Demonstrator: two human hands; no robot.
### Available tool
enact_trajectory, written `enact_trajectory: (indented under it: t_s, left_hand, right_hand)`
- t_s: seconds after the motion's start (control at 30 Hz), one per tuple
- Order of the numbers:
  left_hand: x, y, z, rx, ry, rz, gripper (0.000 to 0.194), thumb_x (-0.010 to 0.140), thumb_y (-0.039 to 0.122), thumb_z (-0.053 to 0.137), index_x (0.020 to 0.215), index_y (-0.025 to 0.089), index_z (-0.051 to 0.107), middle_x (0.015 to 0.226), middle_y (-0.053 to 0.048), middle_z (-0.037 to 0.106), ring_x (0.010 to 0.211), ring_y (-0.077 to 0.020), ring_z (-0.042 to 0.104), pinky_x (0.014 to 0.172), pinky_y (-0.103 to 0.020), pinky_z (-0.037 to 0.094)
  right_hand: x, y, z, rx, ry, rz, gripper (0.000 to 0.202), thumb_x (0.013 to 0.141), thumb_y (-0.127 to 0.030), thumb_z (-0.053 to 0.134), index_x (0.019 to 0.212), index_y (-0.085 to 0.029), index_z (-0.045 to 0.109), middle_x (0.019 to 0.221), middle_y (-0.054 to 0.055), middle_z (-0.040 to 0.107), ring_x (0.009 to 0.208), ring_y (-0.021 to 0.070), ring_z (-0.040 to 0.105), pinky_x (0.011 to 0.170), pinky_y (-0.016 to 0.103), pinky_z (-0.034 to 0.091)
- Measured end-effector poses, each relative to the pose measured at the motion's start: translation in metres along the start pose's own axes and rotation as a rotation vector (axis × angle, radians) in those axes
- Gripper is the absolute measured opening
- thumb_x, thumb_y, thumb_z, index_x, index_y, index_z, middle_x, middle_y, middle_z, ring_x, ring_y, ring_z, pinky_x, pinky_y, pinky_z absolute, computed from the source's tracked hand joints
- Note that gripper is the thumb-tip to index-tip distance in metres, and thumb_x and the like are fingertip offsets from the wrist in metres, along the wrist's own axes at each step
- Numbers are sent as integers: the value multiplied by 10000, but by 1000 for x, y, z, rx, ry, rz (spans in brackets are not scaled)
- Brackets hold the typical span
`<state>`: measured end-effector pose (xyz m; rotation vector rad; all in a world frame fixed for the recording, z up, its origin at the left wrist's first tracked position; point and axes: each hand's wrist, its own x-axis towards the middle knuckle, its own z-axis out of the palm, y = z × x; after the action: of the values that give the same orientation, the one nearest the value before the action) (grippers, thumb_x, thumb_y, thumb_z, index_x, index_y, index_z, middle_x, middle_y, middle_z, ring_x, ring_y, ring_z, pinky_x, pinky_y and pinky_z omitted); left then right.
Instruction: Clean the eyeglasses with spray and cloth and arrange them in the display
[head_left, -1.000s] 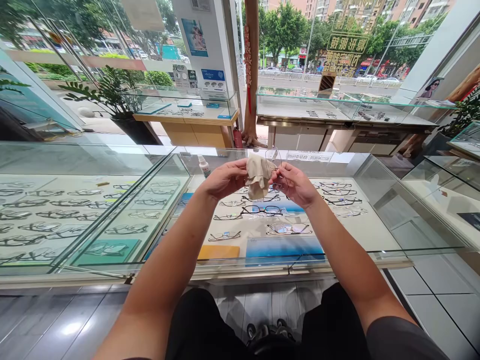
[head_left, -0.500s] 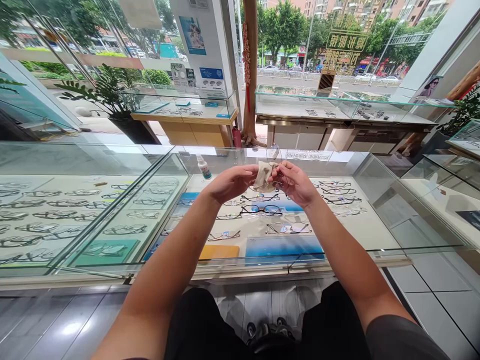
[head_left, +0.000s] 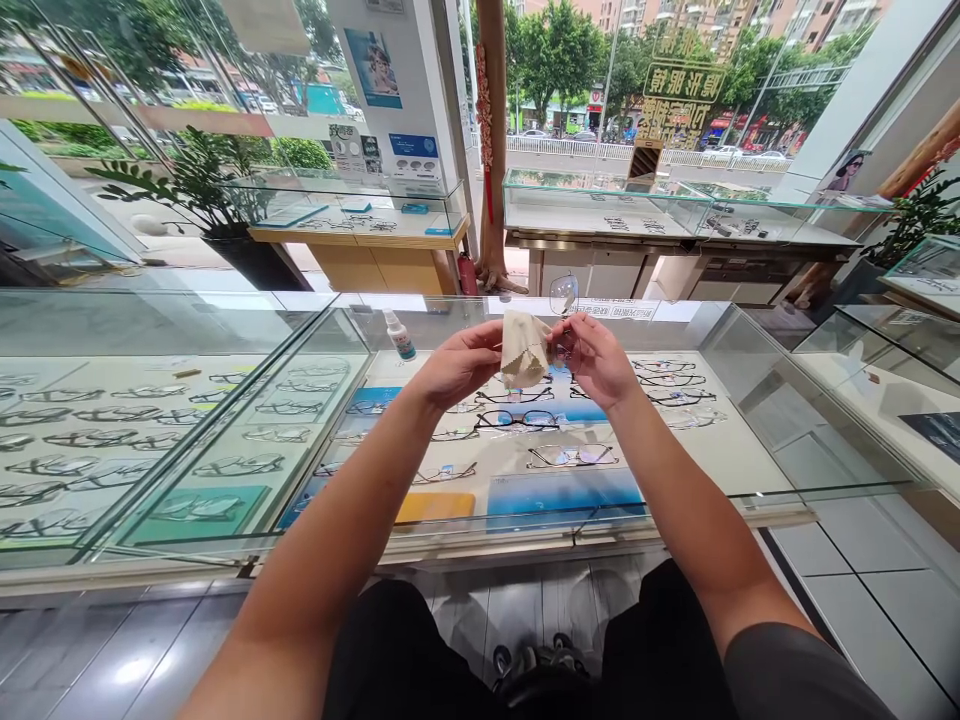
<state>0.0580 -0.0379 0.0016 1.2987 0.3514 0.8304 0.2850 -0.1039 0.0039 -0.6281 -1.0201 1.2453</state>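
Observation:
My left hand (head_left: 463, 366) grips a beige cloth (head_left: 523, 350) by its left side, above the glass counter. The cloth hangs down with a zigzag lower edge. Just to its right, my right hand (head_left: 598, 358) holds a pair of thin-rimmed glasses (head_left: 564, 292), one lens standing up above the fingers. The other lens is partly hidden by those fingers. A small white spray bottle (head_left: 400, 337) stands on the counter left of my left hand.
Beneath my hands, the glass display case (head_left: 577, 515) holds rows of glasses, blue panels and an orange box (head_left: 436, 506). More glass cases stand left and right. Beyond are a potted plant (head_left: 225, 215) and window-side showcases (head_left: 600, 205).
The cloth has spread out and hangs lower between my hands. The upright lens has shifted slightly right and shows more fully. The whole view has moved slightly.

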Motion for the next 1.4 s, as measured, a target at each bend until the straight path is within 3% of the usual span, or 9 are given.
enact_trajectory:
  t_s: [0.2,0.33,0.63,0.83,1.03,1.23,1.4]
  left_hand:
    - [-1,-1,1,27,50,44,475,819,380,968,1258,241,848,1271,-134,817,1120,-255,765,929,-345,591]
    - [-1,-6,6,47,59,26,487,821,452,966,1236,225,850,1178,-130,830,1089,-262,768,899,-344,588]
    - [0,-16,29,-8,97,29,451,761,499,1003,1071,210,849,1083,-73,809,810,-132,663,752,-262,521]
    - [1,-14,30,-26,157,-4,418,672,382,1048,964,199,812,896,-21,751,798,-141,643,757,-266,509]
    - [-1,-13,38,6,108,-62,440,632,349,1056,889,170,747,816,10,674,730,-115,601,694,-238,480]
    - [-4,-19,51,35,79,-15,545,750,601,977,905,177,671,851,8,641,774,-122,595,749,-250,499]
    - [-6,-28,59,52,107,7,469,857,573,912,1003,194,678,917,-4,657,833,-138,618,750,-254,497]
  right_hand:
    - [-3,0,6,-51,34,24,318,890,-534,871,865,-265,704,1026,21,763,845,144,654,741,279,564]
    - [-4,-2,9,-41,75,4,332,867,-522,890,852,-264,682,1000,8,747,822,134,634,715,263,543]
    - [-5,7,17,-1,36,-7,342,843,-523,913,842,-260,695,936,-3,720,784,128,587,665,243,504]
    - [-6,8,18,-3,45,8,311,881,-499,886,857,-254,696,953,-2,708,783,123,589,666,244,505]
    - [-6,4,21,61,50,2,313,865,-471,912,851,-244,697,958,-4,708,805,115,605,695,225,534]
    - [-9,13,26,107,8,0,373,816,-528,955,869,-252,710,911,-25,700,744,112,590,636,229,525]
    - [-9,16,29,93,36,-29,407,793,-554,970,843,-255,698,858,-29,680,705,112,568,592,231,494]
